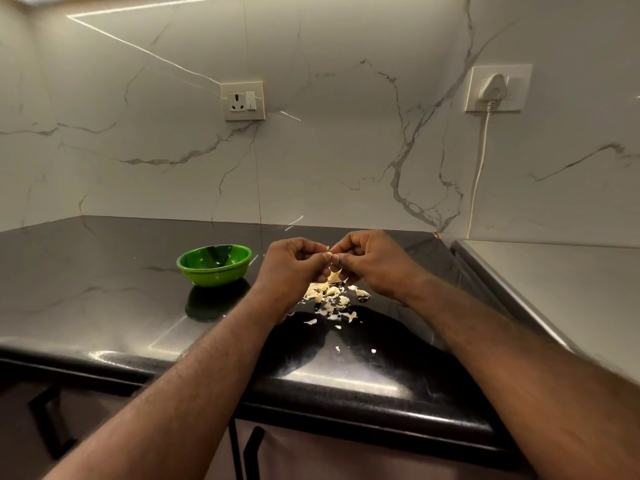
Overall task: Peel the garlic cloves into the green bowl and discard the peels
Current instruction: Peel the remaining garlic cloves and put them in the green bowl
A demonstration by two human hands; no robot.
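Green bowl sits near left hand and right hand, whose fingers pinch a garlic clove above peels.

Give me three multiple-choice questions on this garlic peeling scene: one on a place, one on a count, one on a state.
1. Where is the green bowl? A on the counter, left of both hands; B between the hands; C on the grey surface at right.
2. How many wall sockets show? A one; B two; C three.
3. What is the left hand doing? A lying flat; B holding the bowl; C pinching a garlic clove together with the right hand above the peels.
Answers: A, it stands beside the left hand; B, one empty, one with a white plug; C, both hands' fingertips meet on the clove.
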